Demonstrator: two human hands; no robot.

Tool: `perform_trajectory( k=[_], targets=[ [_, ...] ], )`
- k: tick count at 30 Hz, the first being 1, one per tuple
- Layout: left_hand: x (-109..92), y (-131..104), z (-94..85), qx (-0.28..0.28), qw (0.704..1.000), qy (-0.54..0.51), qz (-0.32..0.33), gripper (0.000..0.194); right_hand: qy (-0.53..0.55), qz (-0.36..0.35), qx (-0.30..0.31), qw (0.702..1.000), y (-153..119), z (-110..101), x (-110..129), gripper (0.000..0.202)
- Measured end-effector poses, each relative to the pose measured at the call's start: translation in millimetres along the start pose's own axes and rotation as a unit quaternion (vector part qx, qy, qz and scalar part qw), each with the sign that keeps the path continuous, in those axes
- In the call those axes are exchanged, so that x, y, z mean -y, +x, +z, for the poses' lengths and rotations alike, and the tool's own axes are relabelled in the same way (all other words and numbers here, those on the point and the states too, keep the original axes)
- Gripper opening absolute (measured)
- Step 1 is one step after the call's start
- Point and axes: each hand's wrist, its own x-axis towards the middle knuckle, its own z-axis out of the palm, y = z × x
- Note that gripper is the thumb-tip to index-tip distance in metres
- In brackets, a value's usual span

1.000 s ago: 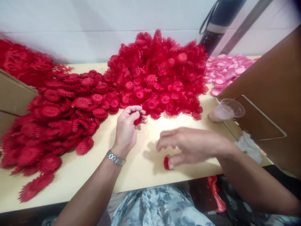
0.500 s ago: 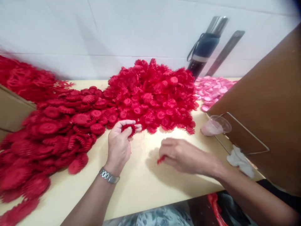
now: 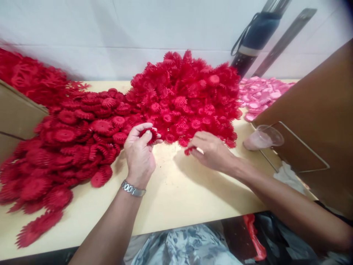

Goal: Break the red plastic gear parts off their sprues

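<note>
A dark red fringed flower piece [image 3: 150, 136] is held in my left hand [image 3: 139, 160], the thumb pressed on it and the fingers curled behind. My right hand [image 3: 211, 149] pinches a small red fringed piece [image 3: 189, 151], partly hidden by the fingers. It hovers over the table at the front edge of a heap of bright red layered flowers [image 3: 182, 101]. Left of my left hand lies a pile of flat, dark red fringed flower discs [image 3: 66, 136].
Longer red cut pieces [image 3: 27, 77] lie at the back left beside a cardboard box [image 3: 16, 110]. Pink petals [image 3: 261, 94], a navy bottle [image 3: 256, 31] and a metal strip [image 3: 286, 40] are at the back right. A plastic cup [image 3: 261, 139] stands by a brown board [image 3: 317, 121].
My right hand has moved forward, closer to the red flower heap, still pinching its small piece. My left hand keeps its hold. The whole view has shifted slightly.
</note>
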Motion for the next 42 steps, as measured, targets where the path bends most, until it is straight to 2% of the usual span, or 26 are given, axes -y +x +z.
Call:
perform_trajectory(
  k=[2,4,5,7,9,12,14,16,19,22,24,26,29,32,35,38,40,42],
  targets=[
    [-3,0,-0.4,0.0,1.0,0.0,0.006,0.014,0.072,-0.056,0.085,0.992,-14,-3,27,0.012],
    [-5,0,-0.4,0.0,1.0,-0.002,0.009,0.013,0.079,-0.11,0.133,0.982,-22,3,44,0.012],
    [-6,0,-0.4,-0.001,1.0,-0.003,0.01,0.013,0.06,-0.129,0.126,0.982,-21,9,46,0.013],
    [-6,1,-0.5,-0.005,1.0,-0.005,0.011,0.013,-0.003,-0.134,0.064,0.989,-9,22,34,0.018],
    [-6,2,-0.9,-0.011,1.0,-0.009,0.014,0.013,-0.077,-0.079,0.0,0.994,7,29,13,0.023],
    [-7,3,-2.5,-0.016,1.0,-0.021,0.017,0.014,-0.08,-0.026,-0.032,0.996,17,22,-3,0.022],
    [-8,5,-3.7,-0.017,0.999,-0.03,0.018,0.014,-0.024,-0.035,-0.02,0.999,8,12,7,0.019],
    [-11,6,-4.8,-0.018,0.999,-0.036,0.024,0.014,0.03,-0.073,0.022,0.997,-7,8,28,0.019],
    [-16,7,-6.0,-0.021,0.999,-0.032,0.039,0.015,0.037,-0.134,0.07,0.988,-15,19,48,0.022],
    [-19,9,-7.3,-0.022,0.998,-0.034,0.046,0.015,-0.039,-0.145,0.023,0.988,8,36,37,0.025],
    [-20,10,-8.6,-0.02,0.998,-0.047,0.042,0.015,-0.091,-0.106,-0.018,0.99,26,39,24,0.027],
    [-21,11,-9.8,-0.015,0.998,-0.058,0.035,0.015,-0.091,-0.069,-0.031,0.993,34,34,20,0.025],
    [-22,12,-11.1,-0.009,0.998,-0.059,0.029,0.015,-0.007,-0.075,-0.006,0.997,22,28,39,0.02],
    [-25,12,-12.0,-0.008,0.998,-0.054,0.031,0.015,0.029,-0.141,0.023,0.989,13,40,60,0.02],
    [-28,14,-14.5,-0.019,0.998,-0.055,0.039,0.015,-0.045,-0.149,-0.011,0.988,35,57,53,0.024],
    [-34,16,-18.6,-0.037,0.996,-0.062,0.049,0.016,-0.09,-0.084,-0.044,0.991,61,57,34,0.022],
    [-39,17,-21.1,-0.045,0.995,-0.068,0.06,0.017,-0.063,-0.067,-0.046,0.995,60,48,36,0.019],
    [-44,17,-22.9,-0.053,0.993,-0.074,0.072,0.017,0.002,-0.089,-0.035,0.995,44,40,53,0.018]
  ],
)
